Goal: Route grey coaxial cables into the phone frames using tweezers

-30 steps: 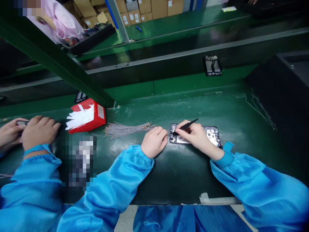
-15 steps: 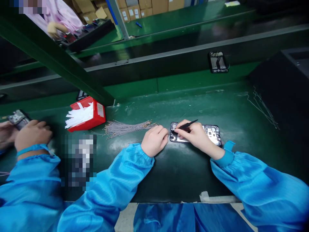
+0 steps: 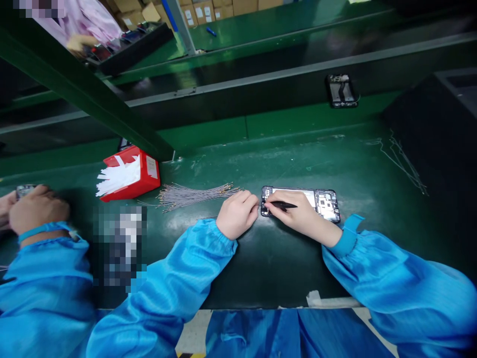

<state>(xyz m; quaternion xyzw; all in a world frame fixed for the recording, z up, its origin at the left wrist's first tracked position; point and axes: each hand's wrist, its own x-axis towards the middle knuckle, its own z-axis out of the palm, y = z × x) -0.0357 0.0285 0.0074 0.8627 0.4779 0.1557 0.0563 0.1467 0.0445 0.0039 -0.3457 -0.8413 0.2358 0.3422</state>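
Observation:
An opened phone (image 3: 307,195) lies flat on the green bench, its circuit board and inner parts showing. My right hand (image 3: 294,211) rests over its left half, thumb and fingers pinched on a slim black tweezers-like tool (image 3: 286,204). The tool's tip is at the phone's left end, hidden by the fingers. Just left of the phone, my left hand (image 3: 237,214) rests on the bench with curled fingers; whatever is in them, if anything, is hidden. Beside it lies a bundle of thin grey cables (image 3: 194,195) with gold-coloured ends.
A red bin (image 3: 151,174) of white paper strips stands left. A co-worker's hands (image 3: 39,209) hold another device at far left. Another opened phone (image 3: 342,92) lies at the back. Loose wires (image 3: 406,164) lie near the dark box (image 3: 436,129) at right. A green post (image 3: 93,94) slants across.
The black tool has tilted lower, its rear end now level with my right hand, which has shifted slightly left. My left hand stays put. The view has shifted slightly.

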